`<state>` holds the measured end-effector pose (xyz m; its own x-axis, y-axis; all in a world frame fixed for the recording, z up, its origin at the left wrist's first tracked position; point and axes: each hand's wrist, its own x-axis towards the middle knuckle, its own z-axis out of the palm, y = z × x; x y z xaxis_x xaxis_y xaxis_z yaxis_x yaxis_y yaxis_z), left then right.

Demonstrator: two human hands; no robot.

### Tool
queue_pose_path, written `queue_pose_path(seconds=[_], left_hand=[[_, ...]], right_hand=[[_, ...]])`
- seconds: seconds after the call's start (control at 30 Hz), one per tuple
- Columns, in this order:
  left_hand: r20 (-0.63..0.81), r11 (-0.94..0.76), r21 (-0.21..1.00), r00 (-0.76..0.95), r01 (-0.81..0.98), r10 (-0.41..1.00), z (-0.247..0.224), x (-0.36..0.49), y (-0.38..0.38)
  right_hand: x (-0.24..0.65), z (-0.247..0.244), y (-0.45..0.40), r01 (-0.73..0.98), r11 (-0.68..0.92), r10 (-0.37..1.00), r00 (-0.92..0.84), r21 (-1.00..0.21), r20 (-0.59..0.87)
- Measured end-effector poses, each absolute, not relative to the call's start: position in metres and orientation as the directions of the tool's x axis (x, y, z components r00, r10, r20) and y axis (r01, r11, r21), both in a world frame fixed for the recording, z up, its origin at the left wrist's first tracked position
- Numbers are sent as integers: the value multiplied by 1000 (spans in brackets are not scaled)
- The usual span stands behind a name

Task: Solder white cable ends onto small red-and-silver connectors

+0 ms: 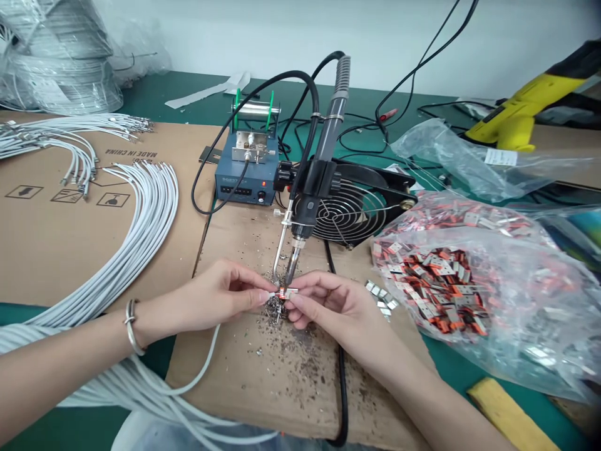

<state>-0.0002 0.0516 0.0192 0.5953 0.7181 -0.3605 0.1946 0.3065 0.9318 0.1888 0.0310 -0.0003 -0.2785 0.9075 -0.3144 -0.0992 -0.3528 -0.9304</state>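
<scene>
My left hand pinches the end of a white cable that trails down to the left. In the fingertips of my right hand is a small orange-and-silver connector. The cable end and connector meet under the tip of a mounted soldering iron. A thin metal solder guide tube comes down beside the iron to the same spot. Dark solder bits lie below on the cardboard. My fingers partly cover the joint, so whether the tip touches it I cannot tell.
A blue solder feeder with a spool stands behind, beside a black fan. Bagged orange connectors and loose metal shells are right. White cable bundles lie left. A yellow heat gun is at back right.
</scene>
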Motion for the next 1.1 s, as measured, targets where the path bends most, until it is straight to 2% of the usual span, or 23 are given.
queue_pose_path(seconds=[0.3,1.1], left_hand=[[-419,344,908,565,240,710,18,1,53],[-448,396,891,565,221,693,22,0,53]], right_hand=[[189,2,31,-89,-342,913,-266,-935,-309],[193,5,29,-105,-333,913,-283,-937,-293]])
